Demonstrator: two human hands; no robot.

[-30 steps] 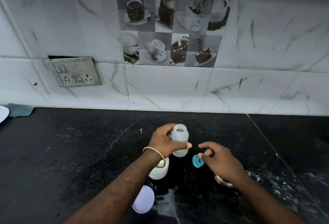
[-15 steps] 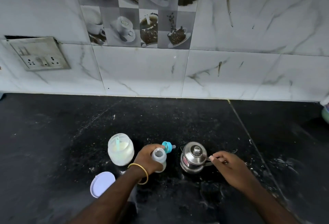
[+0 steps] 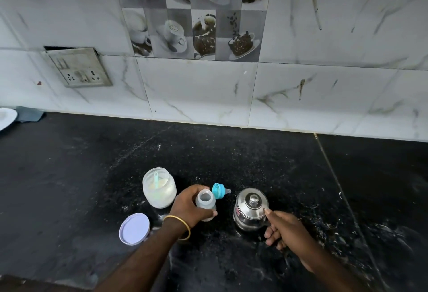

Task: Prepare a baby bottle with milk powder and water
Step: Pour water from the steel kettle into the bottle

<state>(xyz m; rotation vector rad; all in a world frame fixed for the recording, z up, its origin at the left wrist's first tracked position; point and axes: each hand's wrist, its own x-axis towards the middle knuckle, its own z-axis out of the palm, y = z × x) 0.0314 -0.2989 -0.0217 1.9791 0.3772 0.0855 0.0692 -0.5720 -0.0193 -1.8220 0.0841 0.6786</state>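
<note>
Black stone counter (image 3: 231, 157) carries everything, close to the person. Farthest left lies a lilac lid (image 3: 134, 229), flat and off its jar. Just behind it stands the open powder jar (image 3: 159, 187) with a pale scoop (image 3: 156, 180) upright in the white powder. Next, the left hand (image 3: 190, 206) has its grip wrapped around the baby bottle (image 3: 205, 202), which stands open-mouthed on the counter; I cannot tell what is inside. Touching its far side lies the teal nipple cap (image 3: 218, 191), tipped on its side. Right of that sits a lidded steel kettle (image 3: 251, 210), and the right hand (image 3: 287, 231) curls its grip at the kettle's handle side, thumb against the body; whether the handle is fully clasped is hidden.

Pouring water looks like the step in hand. To do it well, brace the bottle firmly, aim the small spout over the narrow mouth, tilt slowly, and mind the loose lid on the kettle.
</note>
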